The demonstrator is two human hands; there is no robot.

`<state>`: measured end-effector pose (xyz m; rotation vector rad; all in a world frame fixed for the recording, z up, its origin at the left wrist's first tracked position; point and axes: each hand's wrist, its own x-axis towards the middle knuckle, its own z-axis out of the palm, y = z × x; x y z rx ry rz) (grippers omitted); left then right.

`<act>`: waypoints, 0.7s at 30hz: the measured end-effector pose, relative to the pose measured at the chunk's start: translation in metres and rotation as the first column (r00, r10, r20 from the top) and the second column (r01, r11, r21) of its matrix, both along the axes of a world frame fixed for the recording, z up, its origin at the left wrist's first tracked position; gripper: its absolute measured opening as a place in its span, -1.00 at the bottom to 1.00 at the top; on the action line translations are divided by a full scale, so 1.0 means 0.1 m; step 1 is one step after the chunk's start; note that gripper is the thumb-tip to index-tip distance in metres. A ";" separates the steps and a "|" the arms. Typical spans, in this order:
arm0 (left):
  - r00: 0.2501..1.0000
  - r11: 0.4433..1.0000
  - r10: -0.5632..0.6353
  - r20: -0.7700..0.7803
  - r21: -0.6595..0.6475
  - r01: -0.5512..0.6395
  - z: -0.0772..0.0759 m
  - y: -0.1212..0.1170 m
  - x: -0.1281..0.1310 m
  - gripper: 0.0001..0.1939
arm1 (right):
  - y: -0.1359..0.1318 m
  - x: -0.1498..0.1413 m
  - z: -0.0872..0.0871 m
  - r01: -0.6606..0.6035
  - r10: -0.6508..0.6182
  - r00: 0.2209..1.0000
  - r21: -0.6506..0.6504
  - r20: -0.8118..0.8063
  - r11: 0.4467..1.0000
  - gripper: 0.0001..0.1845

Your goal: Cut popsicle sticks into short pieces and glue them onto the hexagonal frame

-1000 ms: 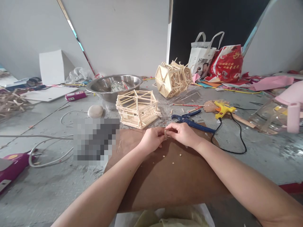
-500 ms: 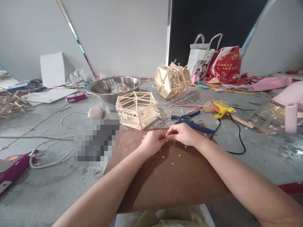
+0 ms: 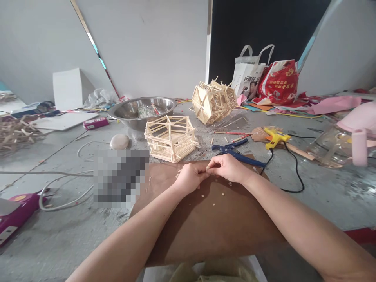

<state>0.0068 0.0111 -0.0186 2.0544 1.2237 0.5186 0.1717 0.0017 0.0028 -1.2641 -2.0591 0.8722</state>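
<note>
Over the brown board (image 3: 211, 231), my two hands meet at the fingertips. My right hand (image 3: 226, 168) pinches a tiny pale piece (image 3: 207, 168), which looks like a wood scrap. My left hand (image 3: 190, 178) is closed against it, its fingers curled; what it grips is hidden. Several pale chips (image 3: 223, 194) lie scattered on the board. Just behind my left hand stands an open hexagonal frame of thin wooden sticks (image 3: 175, 156). Blue-handled pliers (image 3: 248, 159) rest beyond my right hand, partly over the board's far edge.
A yellow glue gun (image 3: 276, 138) with a black cord lies to the right, near a clear jug (image 3: 326, 150). Behind are a metal bowl (image 3: 129, 120), a larger stick model (image 3: 202, 103) and bags (image 3: 277, 84). Purple power strips (image 3: 22, 213) and white cables lie left.
The view has shifted slightly. My hands stay together at almost the same spot, with the right fingertips still on the small pale piece.
</note>
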 end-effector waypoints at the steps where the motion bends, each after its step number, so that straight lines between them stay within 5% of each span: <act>1: 1.000 1.000 0.012 0.021 -0.014 -0.011 0.00 0.00 0.01 -0.69 | 0.01 0.04 0.03 0.001 -0.002 0.999 0.025 0.044 1.000 -0.84; 6: 0.982 0.973 0.139 0.131 -0.205 -0.111 0.06 0.01 0.05 -0.77 | 0.08 0.43 0.21 0.175 -0.236 0.878 0.179 0.417 0.968 -0.45; 11: 0.934 0.920 0.268 0.235 -0.351 -0.176 0.12 0.00 0.10 -0.82 | 0.16 0.72 0.13 0.261 -0.140 0.566 -0.015 0.812 0.965 -0.09; 14: 0.928 0.917 0.284 0.242 -0.352 -0.189 0.11 0.00 0.10 -0.84 | 0.20 0.75 -0.03 0.213 -0.096 0.566 -0.034 0.819 0.976 -0.07; 21: 0.918 0.945 0.292 0.269 -0.231 -0.233 0.09 0.00 0.06 -0.79 | 0.34 0.88 -0.20 0.178 -0.244 0.591 0.170 0.769 0.969 -0.11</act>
